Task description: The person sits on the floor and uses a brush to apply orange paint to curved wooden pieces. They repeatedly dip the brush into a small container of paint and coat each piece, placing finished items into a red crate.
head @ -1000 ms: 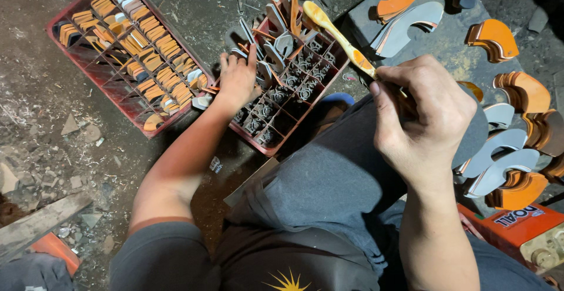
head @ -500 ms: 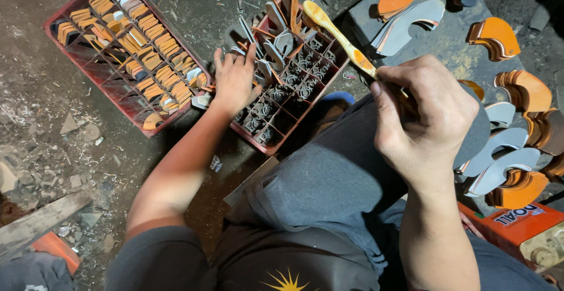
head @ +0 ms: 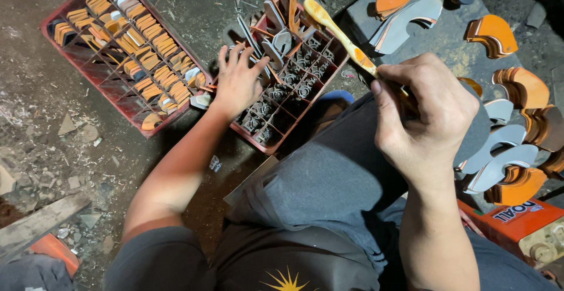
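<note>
My left hand (head: 238, 82) reaches down to the edge of a red compartment crate (head: 298, 110), fingers spread over grey and white curved pieces (head: 271, 43) standing in it; whether it holds one is hidden. The crate's other cells hold small dark metal parts (head: 296, 76). My right hand (head: 426, 111) is closed around a yellow wooden-handled tool (head: 341, 35) whose handle points up and left over the crate. My knee in grey trousers (head: 335, 179) sits between both hands.
A second red crate (head: 69, 56) at left holds rows of orange and white flat pieces. Curved orange and grey shaped pieces (head: 511, 138) lie stacked at right. An orange box (head: 520, 223) sits at lower right, a wooden plank (head: 35, 226) at lower left. Dirt floor with debris.
My left hand has shifted slightly up and into the crate's standing curved pieces. My right hand and the tool have stayed in place.
</note>
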Demonstrator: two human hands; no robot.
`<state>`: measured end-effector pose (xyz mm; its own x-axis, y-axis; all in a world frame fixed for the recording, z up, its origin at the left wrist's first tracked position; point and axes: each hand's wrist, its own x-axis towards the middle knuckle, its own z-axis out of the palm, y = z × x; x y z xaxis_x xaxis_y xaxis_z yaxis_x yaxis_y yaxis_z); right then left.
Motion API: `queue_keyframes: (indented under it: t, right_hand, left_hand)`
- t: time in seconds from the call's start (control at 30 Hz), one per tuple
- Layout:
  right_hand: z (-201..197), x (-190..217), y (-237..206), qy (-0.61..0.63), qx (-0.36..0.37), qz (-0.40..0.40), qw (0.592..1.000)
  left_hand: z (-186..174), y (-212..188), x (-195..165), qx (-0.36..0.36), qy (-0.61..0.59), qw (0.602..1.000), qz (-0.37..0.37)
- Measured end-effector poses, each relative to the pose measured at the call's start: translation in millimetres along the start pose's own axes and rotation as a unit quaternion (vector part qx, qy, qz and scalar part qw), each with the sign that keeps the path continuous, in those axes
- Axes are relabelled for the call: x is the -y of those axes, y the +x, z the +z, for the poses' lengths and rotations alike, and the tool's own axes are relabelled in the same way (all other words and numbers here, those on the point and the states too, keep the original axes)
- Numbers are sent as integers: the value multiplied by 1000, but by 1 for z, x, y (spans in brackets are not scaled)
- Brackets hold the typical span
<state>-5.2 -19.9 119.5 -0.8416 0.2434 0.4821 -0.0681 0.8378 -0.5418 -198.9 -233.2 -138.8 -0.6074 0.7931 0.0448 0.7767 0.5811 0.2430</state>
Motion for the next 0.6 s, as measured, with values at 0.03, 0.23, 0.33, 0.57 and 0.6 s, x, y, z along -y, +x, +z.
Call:
queue_keyframes:
  t: [0.03, 0.23, 0.33, 0.57, 0.6]
  right_hand:
    - [0, 0, 0, 2, 0, -2, 1000]
    - [2, 1, 2, 4, 0, -3, 1000]
    - [1, 1, 1, 4, 0, -1, 1000]
    - [0, 1, 1, -3, 0, -2, 1000]
    - [0, 2, 1, -3, 0, -1, 1000]
  left_hand:
    - [-1, -1, 1, 5, -1, 1000, -3]
    - [-2, 2, 1, -3, 7, 1000, -3]
    - [0, 4, -1, -13, 7, 1000, -2]
    - [4, 6, -2, -24, -6, 1000, -2]
    - [4, 6, -2, -22, -8, 1000, -4]
